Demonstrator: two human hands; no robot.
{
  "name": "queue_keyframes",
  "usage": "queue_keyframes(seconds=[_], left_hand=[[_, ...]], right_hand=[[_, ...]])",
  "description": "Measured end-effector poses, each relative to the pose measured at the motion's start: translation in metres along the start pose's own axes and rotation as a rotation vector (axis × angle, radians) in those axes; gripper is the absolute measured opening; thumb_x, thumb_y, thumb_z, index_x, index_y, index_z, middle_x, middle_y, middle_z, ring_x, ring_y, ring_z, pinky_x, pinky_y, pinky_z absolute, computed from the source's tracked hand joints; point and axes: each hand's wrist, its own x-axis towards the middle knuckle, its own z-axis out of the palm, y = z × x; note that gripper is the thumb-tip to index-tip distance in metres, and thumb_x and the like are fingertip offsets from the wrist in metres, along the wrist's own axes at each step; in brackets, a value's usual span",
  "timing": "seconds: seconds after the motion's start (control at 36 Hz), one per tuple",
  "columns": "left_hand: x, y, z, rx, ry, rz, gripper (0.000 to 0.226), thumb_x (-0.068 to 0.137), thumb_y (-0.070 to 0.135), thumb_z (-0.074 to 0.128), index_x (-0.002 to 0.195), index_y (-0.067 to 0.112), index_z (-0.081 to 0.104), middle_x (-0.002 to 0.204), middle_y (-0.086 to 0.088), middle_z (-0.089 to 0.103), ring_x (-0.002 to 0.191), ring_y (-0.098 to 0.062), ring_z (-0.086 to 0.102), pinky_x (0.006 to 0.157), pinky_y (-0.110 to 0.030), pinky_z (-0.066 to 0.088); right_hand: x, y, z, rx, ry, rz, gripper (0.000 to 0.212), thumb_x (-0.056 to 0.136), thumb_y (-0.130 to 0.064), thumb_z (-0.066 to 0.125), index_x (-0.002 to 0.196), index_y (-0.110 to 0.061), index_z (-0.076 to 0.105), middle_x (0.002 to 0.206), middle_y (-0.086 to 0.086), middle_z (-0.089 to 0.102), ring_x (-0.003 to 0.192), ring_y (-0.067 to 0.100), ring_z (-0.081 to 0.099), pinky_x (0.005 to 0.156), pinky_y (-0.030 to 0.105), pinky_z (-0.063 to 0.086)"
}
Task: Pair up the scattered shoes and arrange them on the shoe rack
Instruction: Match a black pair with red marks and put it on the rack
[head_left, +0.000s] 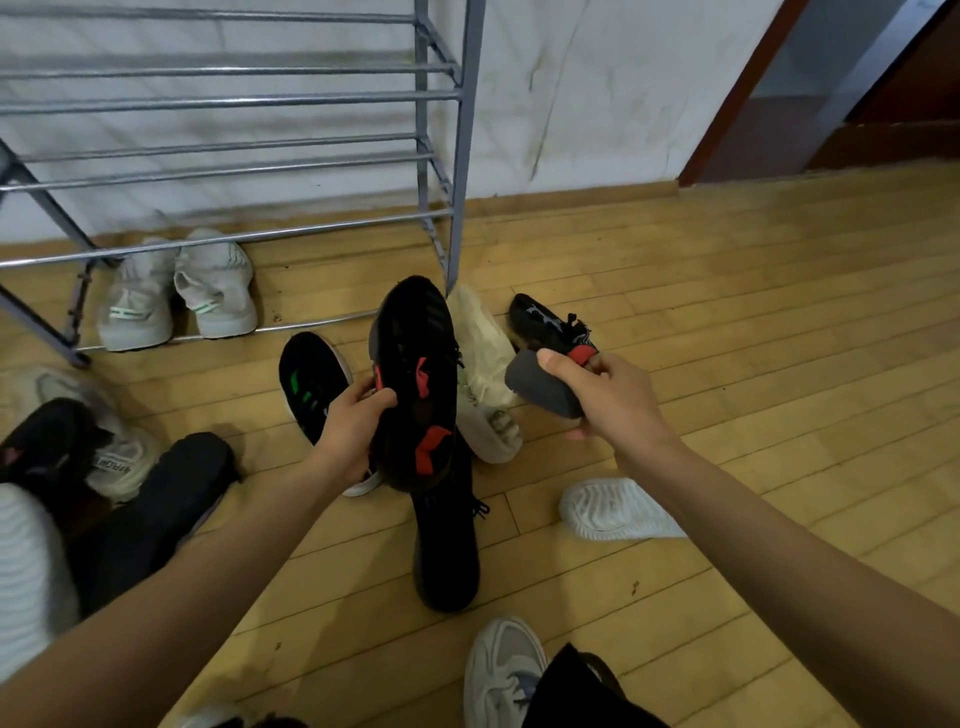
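Head view: black shoe (415, 364) is gripped mid-side by left hand (353, 426), second shoe (545, 322) at heel by right hand (610, 397). Both are judged light and soft; heels are best held.

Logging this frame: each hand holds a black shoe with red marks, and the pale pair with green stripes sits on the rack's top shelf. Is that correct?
No. The head view shows the pale pair at the bottom level of the rack, not on its top shelf. The rest stands: the left hand grips one black shoe with red marks, and the right hand grips the other black shoe.
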Motion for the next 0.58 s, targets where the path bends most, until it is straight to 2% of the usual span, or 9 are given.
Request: queue_keyframes(seconds=[0.11, 0.25, 0.36, 0.42, 0.47, 0.53, 0.58], left_hand=[[0.001, 0.000, -0.007, -0.006, 0.012, 0.003, 0.042, 0.092, 0.004, 0.051, 0.132, 0.011, 0.052, 0.108, -0.010, 0.067, 0.098, -0.025, 0.065, 0.076, -0.035, 0.055], [0.004, -0.001, -0.015, -0.023, 0.037, 0.007, 0.041, 0.091, 0.006, 0.051, 0.132, 0.011, 0.052, 0.115, -0.012, 0.065, 0.104, -0.028, 0.064, 0.088, -0.041, 0.053], [0.003, -0.001, -0.022, -0.045, 0.036, 0.028, 0.039, 0.093, 0.009, 0.049, 0.131, 0.015, 0.054, 0.117, -0.010, 0.065, 0.104, -0.024, 0.064, 0.081, -0.036, 0.054], [0.003, 0.000, -0.027, -0.071, 0.046, 0.035, 0.038, 0.093, 0.010, 0.049, 0.130, 0.015, 0.054, 0.118, -0.011, 0.065, 0.105, -0.024, 0.064, 0.085, -0.038, 0.054], [0.004, 0.002, -0.034, -0.093, 0.061, 0.035, 0.038, 0.093, 0.010, 0.050, 0.130, 0.015, 0.054, 0.120, -0.011, 0.065, 0.109, -0.027, 0.063, 0.092, -0.042, 0.053], [0.003, 0.004, -0.040, -0.087, 0.073, 0.052, 0.036, 0.093, 0.010, 0.049, 0.128, 0.016, 0.056, 0.117, -0.009, 0.066, 0.107, -0.024, 0.064, 0.085, -0.037, 0.054], [0.000, 0.006, -0.048, -0.077, 0.091, 0.066, 0.035, 0.093, 0.009, 0.048, 0.126, 0.016, 0.057, 0.113, -0.005, 0.066, 0.100, -0.018, 0.064, 0.073, -0.029, 0.051]], right_hand=[[-0.009, -0.014, 0.000, 0.082, 0.006, -0.059, 0.041, 0.077, -0.051, 0.069, 0.073, -0.016, 0.048, 0.097, 0.006, 0.061, 0.078, 0.015, 0.061, 0.041, 0.016, 0.046], [-0.021, -0.020, 0.010, 0.113, -0.045, -0.153, 0.040, 0.077, -0.049, 0.070, 0.065, -0.018, 0.046, 0.085, 0.005, 0.056, 0.069, 0.017, 0.061, 0.043, 0.018, 0.049], [-0.026, -0.006, 0.027, 0.103, -0.117, -0.279, 0.043, 0.074, -0.050, 0.071, 0.064, -0.018, 0.044, 0.095, 0.010, 0.048, 0.085, 0.020, 0.062, 0.050, 0.022, 0.054], [-0.028, 0.003, 0.035, 0.073, -0.140, -0.357, 0.040, 0.074, -0.046, 0.073, 0.065, -0.018, 0.045, 0.093, 0.006, 0.043, 0.081, 0.010, 0.059, 0.051, 0.021, 0.054], [-0.032, 0.008, 0.041, 0.010, -0.139, -0.433, 0.036, 0.075, -0.041, 0.073, 0.065, -0.022, 0.045, 0.089, -0.001, 0.039, 0.073, -0.004, 0.052, 0.054, 0.012, 0.050], [-0.033, 0.012, 0.045, -0.102, -0.153, -0.501, 0.035, 0.075, -0.041, 0.074, 0.070, -0.020, 0.047, 0.089, -0.003, 0.039, 0.073, -0.003, 0.047, 0.060, 0.010, 0.044], [-0.032, 0.015, 0.052, -0.216, -0.201, -0.548, 0.040, 0.072, -0.046, 0.074, 0.079, -0.015, 0.050, 0.094, 0.000, 0.040, 0.077, 0.004, 0.048, 0.064, 0.015, 0.044]])
